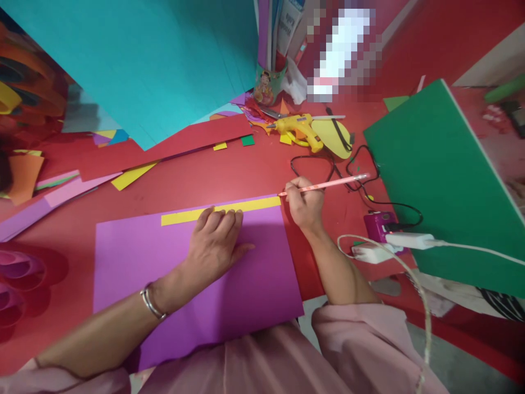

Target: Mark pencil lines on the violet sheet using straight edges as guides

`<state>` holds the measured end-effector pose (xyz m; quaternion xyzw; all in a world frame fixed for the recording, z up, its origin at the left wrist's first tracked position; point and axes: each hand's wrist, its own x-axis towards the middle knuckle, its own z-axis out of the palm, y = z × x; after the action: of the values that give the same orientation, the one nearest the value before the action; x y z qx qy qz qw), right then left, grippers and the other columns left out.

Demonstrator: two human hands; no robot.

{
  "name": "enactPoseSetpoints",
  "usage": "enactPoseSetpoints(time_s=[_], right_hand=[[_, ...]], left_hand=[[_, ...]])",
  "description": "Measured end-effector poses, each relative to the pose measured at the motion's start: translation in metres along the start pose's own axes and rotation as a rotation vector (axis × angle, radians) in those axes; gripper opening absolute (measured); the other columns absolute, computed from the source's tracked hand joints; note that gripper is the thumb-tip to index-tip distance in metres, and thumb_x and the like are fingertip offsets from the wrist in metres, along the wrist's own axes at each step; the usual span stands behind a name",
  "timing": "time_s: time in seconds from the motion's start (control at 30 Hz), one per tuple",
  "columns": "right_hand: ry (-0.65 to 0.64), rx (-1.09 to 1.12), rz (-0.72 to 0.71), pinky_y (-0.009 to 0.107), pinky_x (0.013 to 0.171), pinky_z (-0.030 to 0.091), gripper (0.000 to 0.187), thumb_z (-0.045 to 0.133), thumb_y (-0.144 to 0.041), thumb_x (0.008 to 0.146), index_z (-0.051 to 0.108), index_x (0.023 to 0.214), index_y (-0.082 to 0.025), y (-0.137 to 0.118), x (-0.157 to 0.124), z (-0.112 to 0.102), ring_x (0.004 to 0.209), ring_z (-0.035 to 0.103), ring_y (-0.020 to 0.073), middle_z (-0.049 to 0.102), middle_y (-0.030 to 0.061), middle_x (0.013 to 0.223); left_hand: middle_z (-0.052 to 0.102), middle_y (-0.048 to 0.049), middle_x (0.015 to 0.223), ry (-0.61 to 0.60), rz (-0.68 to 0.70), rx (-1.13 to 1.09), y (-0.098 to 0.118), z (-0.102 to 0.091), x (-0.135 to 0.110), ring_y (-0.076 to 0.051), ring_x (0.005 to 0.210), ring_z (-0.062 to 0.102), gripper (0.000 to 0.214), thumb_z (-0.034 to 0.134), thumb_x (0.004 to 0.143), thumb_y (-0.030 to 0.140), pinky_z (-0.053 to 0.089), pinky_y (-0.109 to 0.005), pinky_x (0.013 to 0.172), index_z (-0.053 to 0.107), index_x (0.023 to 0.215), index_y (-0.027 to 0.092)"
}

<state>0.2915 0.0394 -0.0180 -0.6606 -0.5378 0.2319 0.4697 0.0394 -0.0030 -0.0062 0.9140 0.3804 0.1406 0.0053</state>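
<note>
A sheet of purple paper (254, 273) lies on the red table in front of me. Along its far edge runs a narrow yellow paper strip (262, 205). My left hand (217, 238) rests palm down on the sheet, fingertips pressing on the strip and thumb held apart. Pinched in my right hand (304, 203) is a pink pencil (334, 183), its tip at the strip's right end, by the sheet's far right corner. The pencil's other end points right.
A yellow glue gun (301, 131) with a black cord lies beyond the pencil. At right are a purple power adapter (379, 225), white plugs and a green board (443, 180). Turquoise sheets (164, 65) and paper scraps lie at the back; purple paper rolls (20, 268) stand left.
</note>
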Motion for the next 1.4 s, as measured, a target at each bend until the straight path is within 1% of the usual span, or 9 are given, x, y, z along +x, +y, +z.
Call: enactPoseSetpoints(time_s=[0.17, 0.37, 0.7, 0.9, 1.0, 1.07, 1.17, 1.27, 1.4], right_hand=[[-0.020, -0.063, -0.021, 0.030, 0.061, 0.042, 0.027, 0.056, -0.034, 0.091, 0.059, 0.066, -0.026, 0.0000, 0.0004, -0.0023, 0.057, 0.060, 0.0166, 0.063, -0.0023, 0.057], [-0.024, -0.108, -0.046, 0.030, 0.059, 0.040, 0.028, 0.055, -0.034, 0.093, 0.058, 0.067, -0.026, -0.0002, -0.0012, -0.0024, 0.055, 0.058, 0.0160, 0.061, -0.0031, 0.055], [-0.017, -0.068, -0.019, 0.031, 0.062, 0.044, 0.027, 0.055, -0.034, 0.092, 0.057, 0.067, -0.026, -0.0003, 0.0010, -0.0016, 0.058, 0.060, 0.0170, 0.063, -0.0022, 0.057], [-0.009, -0.094, -0.027, 0.031, 0.061, 0.045, 0.028, 0.054, -0.036, 0.094, 0.055, 0.067, -0.027, 0.0039, 0.0019, 0.0000, 0.057, 0.060, 0.0172, 0.061, -0.0023, 0.057], [0.017, -0.070, -0.042, 0.030, 0.067, 0.049, 0.029, 0.053, -0.041, 0.099, 0.058, 0.075, -0.026, 0.0037, 0.0011, 0.0013, 0.066, 0.066, 0.0175, 0.067, -0.0010, 0.066], [0.022, -0.024, -0.057, 0.030, 0.070, 0.052, 0.030, 0.050, -0.048, 0.104, 0.063, 0.090, -0.026, 0.0026, 0.0000, 0.0020, 0.072, 0.069, 0.0173, 0.073, 0.0003, 0.077], [-0.009, 0.021, -0.088, 0.030, 0.071, 0.053, 0.035, 0.047, -0.055, 0.107, 0.067, 0.111, -0.027, 0.0010, -0.0019, 0.0027, 0.069, 0.070, 0.0162, 0.077, 0.0013, 0.085], [-0.024, 0.017, -0.107, 0.029, 0.070, 0.053, 0.040, 0.045, -0.059, 0.107, 0.067, 0.114, -0.027, 0.0011, -0.0029, 0.0030, 0.066, 0.070, 0.0158, 0.077, 0.0011, 0.084], [-0.018, -0.024, -0.103, 0.029, 0.069, 0.053, 0.045, 0.041, -0.063, 0.107, 0.067, 0.113, -0.026, 0.0031, -0.0022, 0.0037, 0.068, 0.072, 0.0164, 0.077, 0.0013, 0.083]], left_hand=[[0.072, -0.0178, 0.116, 0.004, 0.009, 0.019, 0.0005, -0.0013, 0.0012, -0.035, 0.102, 0.058, 0.068, 0.045, 0.106, 0.063, 0.045, -0.056, 0.106, 0.065, 0.135, 0.005], [0.071, -0.0159, 0.119, -0.014, -0.011, 0.005, 0.0005, -0.0004, 0.0001, -0.035, 0.106, 0.060, 0.063, 0.048, 0.105, 0.062, 0.044, -0.056, 0.110, 0.064, 0.139, 0.012], [0.071, -0.0175, 0.117, 0.001, -0.003, -0.007, 0.0003, 0.0003, -0.0006, -0.035, 0.104, 0.058, 0.065, 0.048, 0.105, 0.061, 0.044, -0.058, 0.108, 0.063, 0.140, 0.008], [0.071, -0.0162, 0.121, -0.031, -0.033, -0.034, -0.0003, 0.0007, -0.0016, -0.034, 0.106, 0.060, 0.059, 0.051, 0.104, 0.058, 0.043, -0.057, 0.111, 0.063, 0.141, 0.015], [0.071, -0.0164, 0.120, -0.007, -0.040, -0.046, -0.0005, 0.0013, -0.0017, -0.034, 0.107, 0.061, 0.056, 0.054, 0.103, 0.055, 0.043, -0.056, 0.111, 0.064, 0.140, 0.014], [0.071, -0.0171, 0.121, 0.026, -0.049, -0.059, -0.0004, 0.0018, -0.0015, -0.035, 0.111, 0.062, 0.052, 0.056, 0.103, 0.052, 0.045, -0.055, 0.109, 0.065, 0.138, 0.014], [0.068, -0.0201, 0.132, 0.068, -0.051, -0.064, -0.0002, 0.0024, -0.0010, -0.038, 0.124, 0.060, 0.049, 0.057, 0.103, 0.050, 0.046, -0.054, 0.108, 0.067, 0.133, 0.013], [0.067, -0.0214, 0.137, 0.093, -0.044, -0.049, -0.0001, 0.0031, -0.0011, -0.040, 0.132, 0.057, 0.048, 0.056, 0.104, 0.054, 0.046, -0.053, 0.109, 0.070, 0.125, 0.012], [0.071, -0.0185, 0.131, 0.090, -0.020, -0.063, 0.0002, 0.0030, -0.0013, -0.037, 0.128, 0.061, 0.046, 0.056, 0.105, 0.053, 0.045, -0.053, 0.110, 0.071, 0.121, 0.013]])
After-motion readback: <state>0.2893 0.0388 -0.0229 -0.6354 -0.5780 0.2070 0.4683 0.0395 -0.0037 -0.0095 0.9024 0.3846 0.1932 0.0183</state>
